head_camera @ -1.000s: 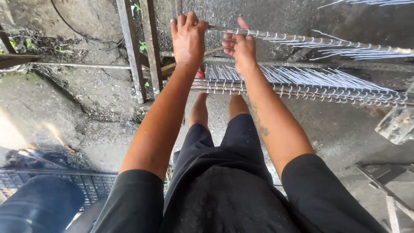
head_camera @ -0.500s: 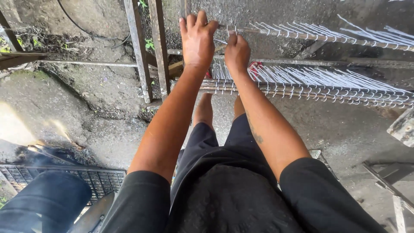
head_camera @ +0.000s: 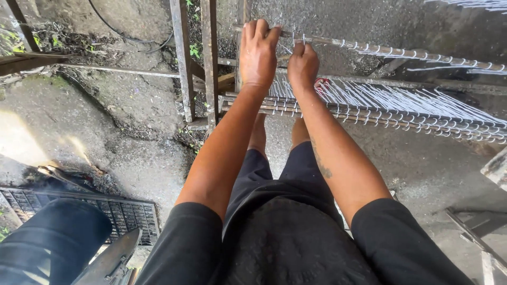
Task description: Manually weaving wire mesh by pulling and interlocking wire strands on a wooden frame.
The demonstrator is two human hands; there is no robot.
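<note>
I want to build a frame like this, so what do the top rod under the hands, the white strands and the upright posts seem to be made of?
The top rod looks like bare metal: thin, grey, dull sheen, with white loops wound round it. The white strands look like cord or plastic twine, bright and slightly glossy; which one is unclear. The upright posts seem weathered wood or rusted steel: brown, rough, square-edged. The left hand and right hand grip the rod.

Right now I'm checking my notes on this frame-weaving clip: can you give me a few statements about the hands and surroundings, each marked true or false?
1. Both hands are at the upper metal rod. True.
2. The left hand hangs free by the person's side. False: its fingers curl over the rod.
3. White strings run between the rods. True.
4. The right hand holds a hammer. False: no tool is visible in it.
5. A metal grate lies on the ground at lower left. True.
</note>
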